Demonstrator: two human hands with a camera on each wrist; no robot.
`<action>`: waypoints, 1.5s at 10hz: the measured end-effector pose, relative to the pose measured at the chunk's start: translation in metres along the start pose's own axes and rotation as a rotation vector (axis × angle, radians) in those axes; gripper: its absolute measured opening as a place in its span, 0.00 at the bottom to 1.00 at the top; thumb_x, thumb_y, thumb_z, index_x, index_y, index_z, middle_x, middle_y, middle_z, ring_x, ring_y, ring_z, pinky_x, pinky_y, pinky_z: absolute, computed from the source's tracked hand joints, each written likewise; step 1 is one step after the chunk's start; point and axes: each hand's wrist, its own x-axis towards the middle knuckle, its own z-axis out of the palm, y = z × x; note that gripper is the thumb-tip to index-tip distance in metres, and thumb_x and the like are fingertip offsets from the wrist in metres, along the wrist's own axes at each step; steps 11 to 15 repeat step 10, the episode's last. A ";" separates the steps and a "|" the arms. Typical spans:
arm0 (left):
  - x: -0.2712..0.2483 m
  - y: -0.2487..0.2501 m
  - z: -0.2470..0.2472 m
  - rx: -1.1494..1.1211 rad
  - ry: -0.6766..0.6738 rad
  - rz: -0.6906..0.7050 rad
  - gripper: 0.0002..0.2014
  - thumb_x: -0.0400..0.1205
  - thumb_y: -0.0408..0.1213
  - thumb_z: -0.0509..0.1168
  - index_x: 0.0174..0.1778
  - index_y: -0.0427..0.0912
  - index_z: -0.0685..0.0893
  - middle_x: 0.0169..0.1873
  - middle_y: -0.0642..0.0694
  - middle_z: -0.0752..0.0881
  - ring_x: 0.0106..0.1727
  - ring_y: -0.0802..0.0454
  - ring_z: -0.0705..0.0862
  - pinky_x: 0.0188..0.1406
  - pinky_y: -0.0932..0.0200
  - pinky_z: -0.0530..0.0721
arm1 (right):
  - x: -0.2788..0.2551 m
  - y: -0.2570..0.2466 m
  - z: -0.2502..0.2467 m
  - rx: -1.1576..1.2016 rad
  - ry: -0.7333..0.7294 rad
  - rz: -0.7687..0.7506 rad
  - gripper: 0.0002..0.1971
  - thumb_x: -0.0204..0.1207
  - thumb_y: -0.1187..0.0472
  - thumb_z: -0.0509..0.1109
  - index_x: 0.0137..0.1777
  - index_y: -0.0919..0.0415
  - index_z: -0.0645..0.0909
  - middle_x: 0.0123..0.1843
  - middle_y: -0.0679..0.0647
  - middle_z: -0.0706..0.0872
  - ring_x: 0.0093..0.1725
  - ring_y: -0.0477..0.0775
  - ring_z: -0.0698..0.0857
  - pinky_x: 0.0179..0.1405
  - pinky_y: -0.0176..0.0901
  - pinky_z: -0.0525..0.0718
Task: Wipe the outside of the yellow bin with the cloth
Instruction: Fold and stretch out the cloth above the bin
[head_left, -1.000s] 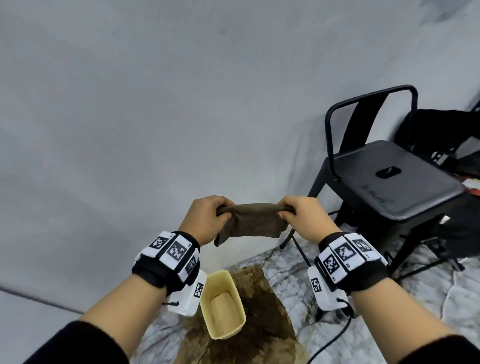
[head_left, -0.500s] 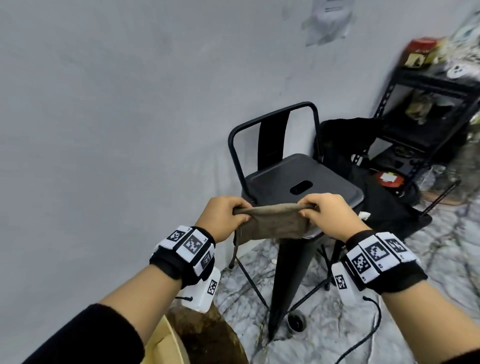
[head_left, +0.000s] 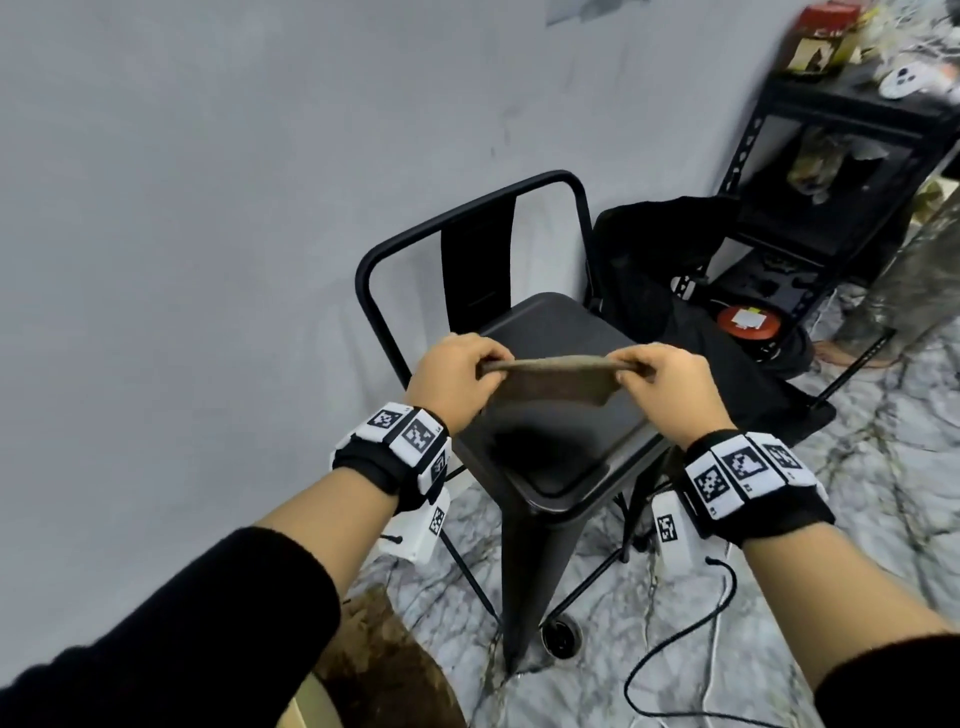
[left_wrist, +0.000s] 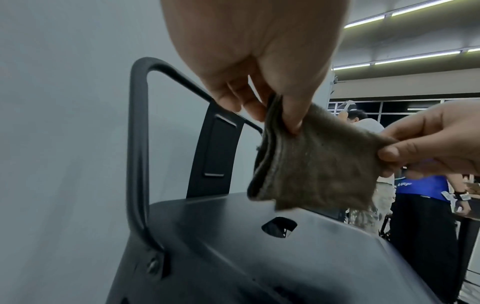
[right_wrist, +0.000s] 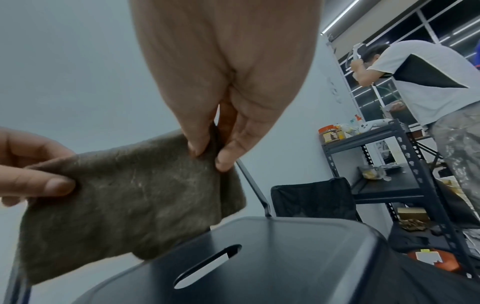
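A folded brown cloth (head_left: 553, 378) hangs stretched between both hands above the seat of a black metal chair (head_left: 545, 447). My left hand (head_left: 457, 371) pinches its left top corner, thumb in front, as the left wrist view shows on the cloth (left_wrist: 319, 162). My right hand (head_left: 670, 376) pinches the right top corner; the cloth (right_wrist: 124, 195) hangs just above the seat there. Only a sliver of the yellow bin (head_left: 311, 701) shows at the bottom edge, beside my left forearm.
A brown wet patch (head_left: 384, 665) spreads on the marble floor by the bin. A black bag (head_left: 675, 312) and a black shelf rack (head_left: 831, 171) stand right of the chair. Another person (right_wrist: 426, 86) stands by the rack. A cable (head_left: 675, 639) trails across the floor.
My view has swung right and away from the bin, which has slid almost out of frame. Both hands have carried the cloth over the chair seat, still pinching its corners.
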 end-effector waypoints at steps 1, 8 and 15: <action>-0.002 -0.016 0.023 0.125 -0.082 -0.005 0.08 0.74 0.38 0.67 0.47 0.51 0.86 0.47 0.52 0.88 0.51 0.49 0.80 0.58 0.50 0.75 | -0.010 0.022 0.020 0.043 0.022 -0.042 0.13 0.70 0.73 0.67 0.52 0.64 0.86 0.54 0.60 0.87 0.52 0.51 0.83 0.55 0.18 0.71; -0.047 -0.052 0.061 -0.040 -0.215 -0.099 0.08 0.71 0.31 0.70 0.46 0.42 0.87 0.48 0.44 0.85 0.47 0.53 0.78 0.51 0.67 0.70 | -0.065 0.069 0.063 0.028 -0.097 0.043 0.12 0.69 0.69 0.71 0.51 0.58 0.87 0.55 0.53 0.85 0.53 0.54 0.82 0.60 0.42 0.77; -0.047 -0.049 0.055 -0.026 -0.278 -0.105 0.16 0.70 0.35 0.73 0.55 0.43 0.84 0.52 0.45 0.83 0.51 0.50 0.80 0.59 0.58 0.77 | -0.066 0.062 0.050 0.023 -0.206 0.050 0.17 0.69 0.67 0.72 0.57 0.55 0.84 0.61 0.52 0.82 0.52 0.47 0.80 0.55 0.30 0.72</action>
